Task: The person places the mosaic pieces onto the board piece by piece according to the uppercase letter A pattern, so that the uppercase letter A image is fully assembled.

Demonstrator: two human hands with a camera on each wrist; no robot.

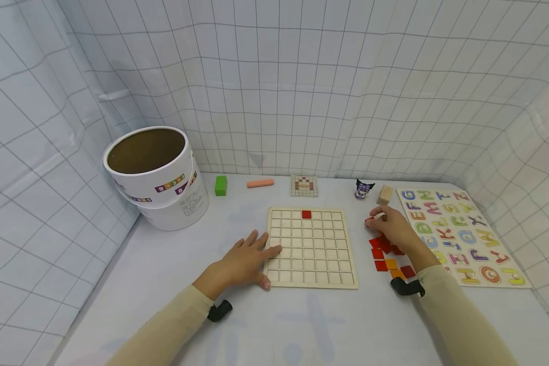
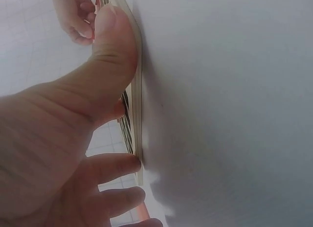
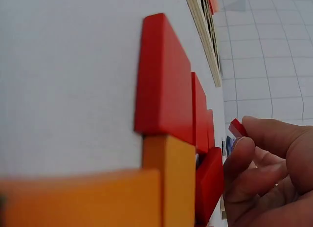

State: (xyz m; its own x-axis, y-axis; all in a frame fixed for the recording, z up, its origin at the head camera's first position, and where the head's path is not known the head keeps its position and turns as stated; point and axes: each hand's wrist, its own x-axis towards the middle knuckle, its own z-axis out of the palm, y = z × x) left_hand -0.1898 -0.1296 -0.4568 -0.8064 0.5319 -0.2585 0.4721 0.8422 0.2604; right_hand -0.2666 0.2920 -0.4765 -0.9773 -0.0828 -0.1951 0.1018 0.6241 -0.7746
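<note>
A pale wooden grid board (image 1: pixel 309 250) lies mid-table with one red square tile (image 1: pixel 306 214) in its top row. Across the board's left edge rests my left hand (image 1: pixel 244 262), fingers spread; the left wrist view has the thumb along the board's side. My right hand (image 1: pixel 393 229) is right of the board and pinches another red tile (image 3: pixel 236 128) between thumb and fingertips, held above the table. Below that hand lie several loose red tiles (image 1: pixel 377 253) and orange tiles (image 1: pixel 391 264), some partly covered by the hand.
At the back stand a green block (image 1: pixel 221 186), an orange stick (image 1: pixel 260 183), a small patterned card (image 1: pixel 304 186), a dark figurine (image 1: pixel 363 189) and a wooden block (image 1: pixel 385 194). A white bucket (image 1: pixel 178 203) stands left. An alphabet board (image 1: pixel 466 223) lies right.
</note>
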